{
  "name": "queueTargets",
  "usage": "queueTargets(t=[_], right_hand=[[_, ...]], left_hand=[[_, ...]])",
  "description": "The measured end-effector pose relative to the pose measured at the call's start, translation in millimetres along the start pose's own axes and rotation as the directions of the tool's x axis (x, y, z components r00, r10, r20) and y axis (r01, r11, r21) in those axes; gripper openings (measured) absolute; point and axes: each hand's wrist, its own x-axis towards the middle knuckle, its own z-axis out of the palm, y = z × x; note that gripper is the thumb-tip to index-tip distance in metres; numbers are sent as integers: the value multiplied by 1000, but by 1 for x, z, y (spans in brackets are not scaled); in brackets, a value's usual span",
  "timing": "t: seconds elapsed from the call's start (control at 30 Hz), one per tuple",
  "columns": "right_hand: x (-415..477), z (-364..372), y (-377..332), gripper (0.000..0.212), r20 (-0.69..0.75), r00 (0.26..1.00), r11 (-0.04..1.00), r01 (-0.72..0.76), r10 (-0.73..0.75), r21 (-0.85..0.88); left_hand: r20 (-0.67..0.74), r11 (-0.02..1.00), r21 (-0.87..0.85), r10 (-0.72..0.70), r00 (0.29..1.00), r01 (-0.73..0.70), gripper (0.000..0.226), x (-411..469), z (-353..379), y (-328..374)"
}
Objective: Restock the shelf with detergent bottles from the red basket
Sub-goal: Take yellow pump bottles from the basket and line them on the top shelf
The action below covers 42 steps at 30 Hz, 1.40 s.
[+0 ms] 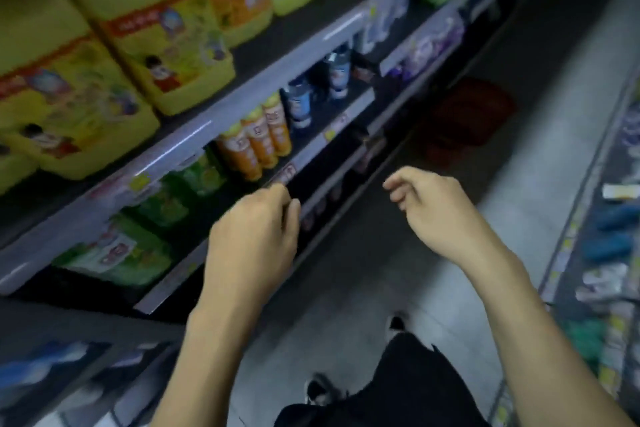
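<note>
Bottom middle, the person's black trousers (398, 388) and a dark shoe with white trim (320, 392) are showing over the pale grey floor (519, 191). Both bare arms are stretching up into the centre of the frame. The left hand (252, 239) is hovering right by the grey price rail (311, 152) of the lower shelf, fingers loosely curled and holding nothing; too blurry to say if the fingertips are actually touching that rail. The right hand (436, 208) is hanging out over the aisle, also loosely curled and empty. Just past the left hand, green refill pouches (117, 253) are lying at the left, while slim orange detergent bottles with yellow caps (256, 142) are standing in a row above centre, with dark blue bottles (301, 104) next along. Upper left, big yellow plastic jugs with handles (166, 45) are filling the shelf above. The red plastic basket (474, 114) is sitting on the floor at the foot of the shelving, upper right of centre, well apart from both hands.
</note>
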Motion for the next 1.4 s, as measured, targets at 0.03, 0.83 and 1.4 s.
queueTargets(t=[0.03, 0.83, 1.4], right_hand=[[-5, -6, 21, 35, -5, 998, 998, -55, 55, 5], [52, -282, 450, 25, -141, 842, 845, -483, 520, 232], [307, -468, 587, 43, -161, 847, 854, -469, 507, 225]], left_hand=[[51, 998, 1, 60, 997, -60, 26, 5, 14, 14], [362, 877, -46, 461, 810, -479, 20, 232, 271, 461], [394, 912, -118, 406, 825, -393, 17, 512, 415, 612]])
